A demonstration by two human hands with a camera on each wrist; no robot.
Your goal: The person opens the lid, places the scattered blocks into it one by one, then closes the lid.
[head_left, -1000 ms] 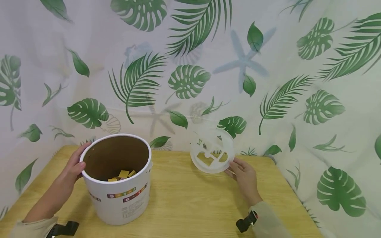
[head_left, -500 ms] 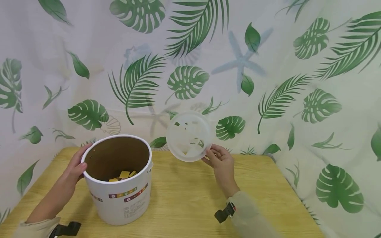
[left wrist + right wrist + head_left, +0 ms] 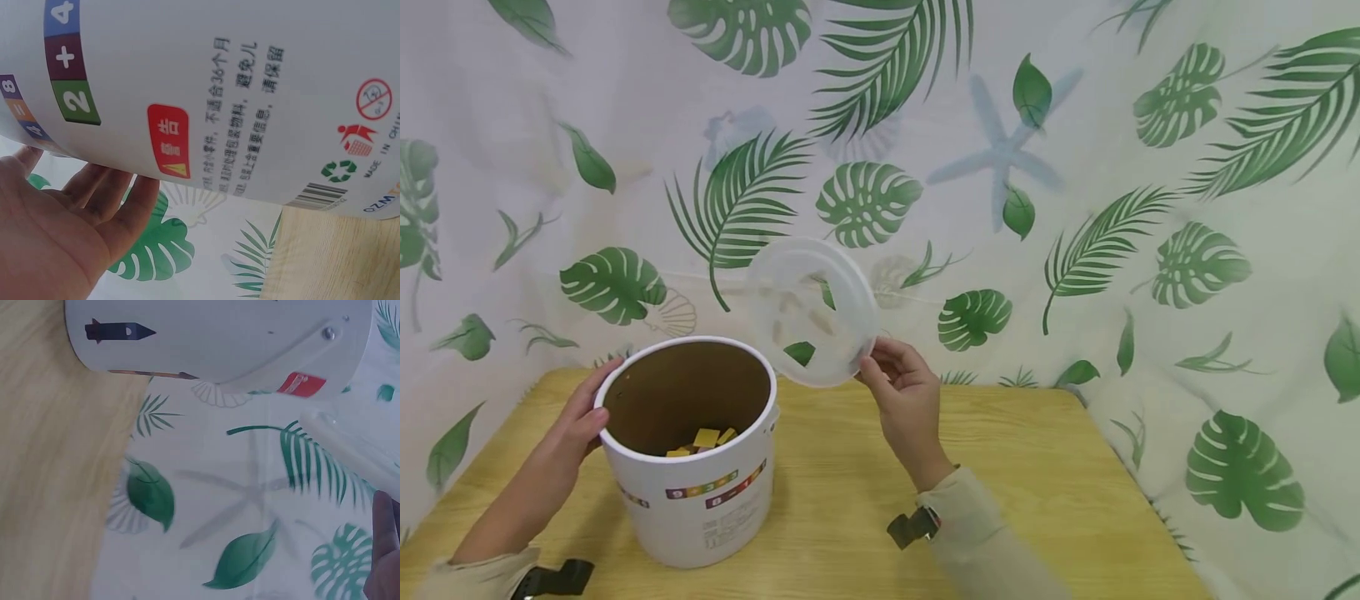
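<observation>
The white tub [image 3: 692, 454] is seen standing open on the wooden counter [image 3: 1037, 492], left of centre, with a few yellow pieces [image 3: 703, 440] lying at its bottom. It is steadied by the left hand [image 3: 576, 421], whose fingers are laid nearly straight against the far left wall, the thumb at the rim; in the left wrist view the fingers [image 3: 103, 209] are shown flat on the printed side, not curled round anything. The translucent lid [image 3: 812, 312] is held in the air just above and to the right of the tub's mouth, tilted on edge, and is pinched at its lower right rim by the right hand [image 3: 902, 400] between thumb and fingertips.

A slip is judged possible: the lid is gripped only at one edge, so it could twist out of the pinch and drop. If the lid is brought down tilted, one side may catch on the rim and the light tub could be tipped or shoved, since it is braced from one side only.
</observation>
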